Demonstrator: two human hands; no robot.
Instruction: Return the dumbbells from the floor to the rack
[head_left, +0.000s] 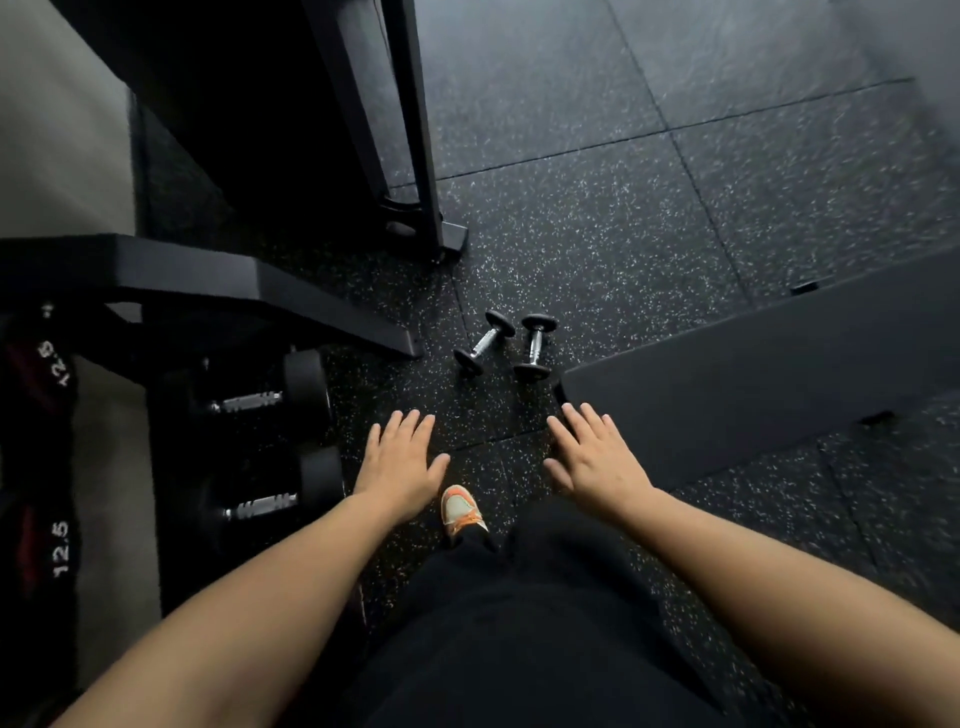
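Observation:
Two small dumbbells with chrome handles and black heads lie side by side on the speckled rubber floor, the left dumbbell (484, 343) angled and the right dumbbell (535, 346) nearly straight. My left hand (399, 461) and my right hand (592, 451) are both stretched out, palms down, fingers apart, holding nothing, a little nearer to me than the dumbbells. The dark dumbbell rack (171, 280) stands at the left, with two larger dumbbells (260, 400) on its lower tier.
A black padded bench (779, 364) lies close on the right. A black machine frame foot (447, 228) stands beyond the dumbbells. Dumbbell ends marked 12.5 (60, 551) show at the far left. My shoe (462, 509) is below my hands.

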